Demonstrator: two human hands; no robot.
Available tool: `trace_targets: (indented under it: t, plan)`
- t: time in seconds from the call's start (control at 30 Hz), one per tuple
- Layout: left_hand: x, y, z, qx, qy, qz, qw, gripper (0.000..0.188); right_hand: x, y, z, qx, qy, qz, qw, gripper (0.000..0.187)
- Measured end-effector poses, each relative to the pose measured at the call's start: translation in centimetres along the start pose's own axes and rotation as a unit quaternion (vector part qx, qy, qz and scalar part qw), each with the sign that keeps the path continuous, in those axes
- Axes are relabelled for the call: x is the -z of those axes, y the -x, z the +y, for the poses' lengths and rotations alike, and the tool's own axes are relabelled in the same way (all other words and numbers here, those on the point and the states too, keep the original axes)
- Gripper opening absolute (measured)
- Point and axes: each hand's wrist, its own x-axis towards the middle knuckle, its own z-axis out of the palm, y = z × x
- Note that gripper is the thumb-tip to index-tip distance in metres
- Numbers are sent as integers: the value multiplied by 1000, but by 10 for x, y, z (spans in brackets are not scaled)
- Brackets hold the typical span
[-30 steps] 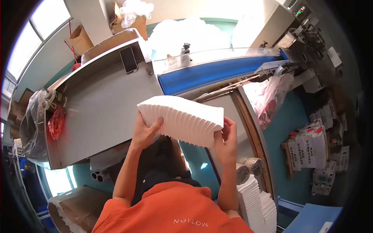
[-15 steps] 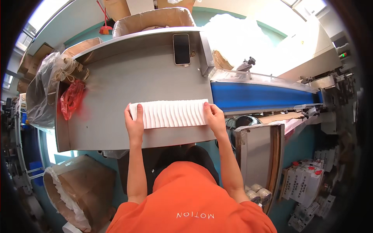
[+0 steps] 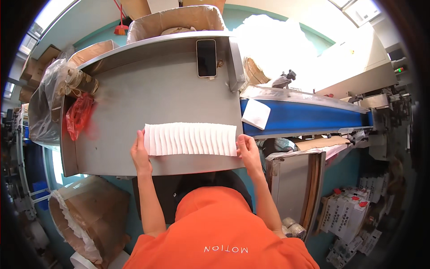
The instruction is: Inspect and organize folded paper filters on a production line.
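A long row of white folded paper tissues [image 3: 190, 140], standing packed on edge, lies on the grey metal table near its front edge. At the row's left end is my left hand [image 3: 142, 156], its fingers loosely straight and its thumb beside the end tissue rather than over it. My right hand [image 3: 251, 154] is by the right end, fingers loosely bent and apart, with the fingertips at or close to the last tissue. Neither hand visibly grips the row. A white square stack of tissue [image 3: 256, 114] rests on the blue conveyor belt [image 3: 309, 117].
A dark-screened phone [image 3: 206, 58] lies at the table's back right. On its left side are a red plastic bag [image 3: 79, 117] and a roll of twine [image 3: 82, 80]. Lined cartons [image 3: 177, 19] stand behind, and a large brown bag [image 3: 96, 210] is at lower left.
Both hands have moved outward from the row's ends, and their thumbs have come off it. The row sits slightly nearer me. A white tissue stack has appeared on the belt.
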Motion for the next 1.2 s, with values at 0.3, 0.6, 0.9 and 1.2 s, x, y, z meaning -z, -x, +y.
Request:
trace_targets:
  t: [0.3, 0.6, 0.9, 1.2]
  plan:
    - [-43, 33, -13, -146, -132, 10, 980, 56, -5, -19, -11, -141, -180, -114, 967, 29]
    - [7, -5, -11, 18, 169, 86, 982, 53, -33, -13, -20, 99, 128, -61, 985, 56]
    - [-18, 20, -18, -50, 109, -2, 993, 45, 5, -14, -10, -136, -127, -191, 964, 26]
    - [-49, 49, -19, -212, -280, 8, 936, 91, -43, -6, -21, 62, 11, -118, 991, 37]
